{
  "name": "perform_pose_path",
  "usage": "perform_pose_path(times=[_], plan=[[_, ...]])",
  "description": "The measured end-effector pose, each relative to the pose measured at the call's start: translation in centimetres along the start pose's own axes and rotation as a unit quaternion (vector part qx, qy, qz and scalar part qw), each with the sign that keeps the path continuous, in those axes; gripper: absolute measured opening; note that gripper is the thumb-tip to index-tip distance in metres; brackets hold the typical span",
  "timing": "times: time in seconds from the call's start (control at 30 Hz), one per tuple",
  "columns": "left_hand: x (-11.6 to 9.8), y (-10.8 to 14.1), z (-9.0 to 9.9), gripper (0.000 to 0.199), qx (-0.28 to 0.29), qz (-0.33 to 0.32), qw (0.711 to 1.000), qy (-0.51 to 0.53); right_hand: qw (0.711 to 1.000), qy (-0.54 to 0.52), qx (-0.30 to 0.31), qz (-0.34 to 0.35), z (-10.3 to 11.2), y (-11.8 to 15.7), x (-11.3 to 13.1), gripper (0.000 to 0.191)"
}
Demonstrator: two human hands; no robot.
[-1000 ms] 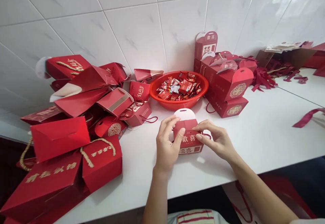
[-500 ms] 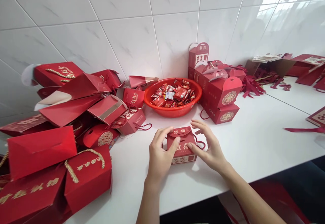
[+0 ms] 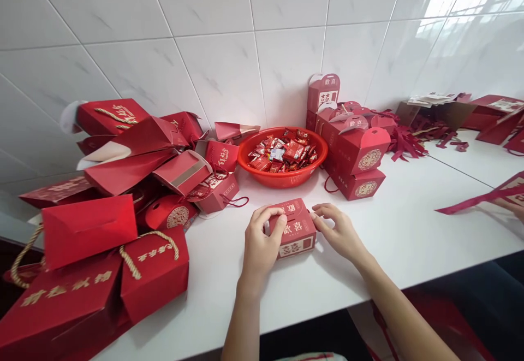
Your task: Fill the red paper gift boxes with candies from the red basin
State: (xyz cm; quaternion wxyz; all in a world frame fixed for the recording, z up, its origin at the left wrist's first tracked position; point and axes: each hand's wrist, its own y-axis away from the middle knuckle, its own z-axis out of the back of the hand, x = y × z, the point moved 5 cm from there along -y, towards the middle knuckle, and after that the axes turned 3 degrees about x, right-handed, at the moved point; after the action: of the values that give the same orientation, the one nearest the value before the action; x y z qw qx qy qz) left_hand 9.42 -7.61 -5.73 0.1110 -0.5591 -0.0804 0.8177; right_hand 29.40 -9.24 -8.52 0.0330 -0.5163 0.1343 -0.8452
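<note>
A small red box with pale characters lies on the white table in front of me, its top flaps folded down. My left hand is wrapped round the box's left side, thumb on the top and fingers behind. At the right side of the box, my right hand is closed, with thumb and forefinger together at the box's edge; what they pinch is too small to make out. Beyond the box stands a red plastic basket filled with red-wrapped sweets.
Red boxes and bags are heaped on the left. Stacked red boxes stand right of the basket, beside dark red ribbons. Another person's hand is at the right edge near a ribbon. A tiled wall rises behind.
The box's upper flap now lies flat and its red cord loop no longer shows on the right. My right fingers have closed in beside the box. Another person's hand and ribbon have come further in.
</note>
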Motion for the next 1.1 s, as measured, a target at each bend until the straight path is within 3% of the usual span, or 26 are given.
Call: perform_pose_path(times=[0.17,0.33,0.4,0.53,0.63,0.8,0.93,1.03,1.1], plan=[[-0.1,0.1,0.5,0.019,-0.016,-0.019,0.999,-0.034,0.987,-0.151,0.047,-0.039,-0.1,0.0,0.4,0.04],[0.3,0.3,0.9,0.022,-0.029,0.004,0.998,-0.051,0.928,-0.354,0.099,-0.061,0.7,0.1,1.2,0.039],[0.3,0.3,1.1,0.022,-0.034,0.012,0.998,-0.055,0.915,-0.396,0.074,-0.037,1.7,-0.2,1.1,0.037],[0.1,0.4,1.0,0.021,-0.029,0.022,0.998,-0.049,0.898,-0.438,-0.033,0.026,4.0,-1.0,0.4,0.03],[-0.2,0.4,0.7,0.019,-0.033,0.028,0.997,-0.056,0.887,-0.459,-0.031,0.041,4.0,-1.2,0.9,0.023],[-1.1,0.5,0.7,0.026,-0.068,0.0,0.996,-0.05,0.891,-0.451,0.028,0.047,2.6,-0.2,4.1,0.025],[-2.8,0.9,2.0,0.035,-0.07,-0.051,0.992,0.096,0.91,-0.407,0.054,0.053,2.2,0.6,6.6,0.027],[-4.7,1.4,3.4,0.038,-0.037,-0.085,0.976,0.197,0.931,-0.355,0.047,0.071,2.5,0.9,7.9,0.029],[-6.2,2.0,3.7,0.046,0.016,-0.107,0.967,0.231,0.947,-0.307,0.036,0.088,2.7,1.1,8.7,0.027]])
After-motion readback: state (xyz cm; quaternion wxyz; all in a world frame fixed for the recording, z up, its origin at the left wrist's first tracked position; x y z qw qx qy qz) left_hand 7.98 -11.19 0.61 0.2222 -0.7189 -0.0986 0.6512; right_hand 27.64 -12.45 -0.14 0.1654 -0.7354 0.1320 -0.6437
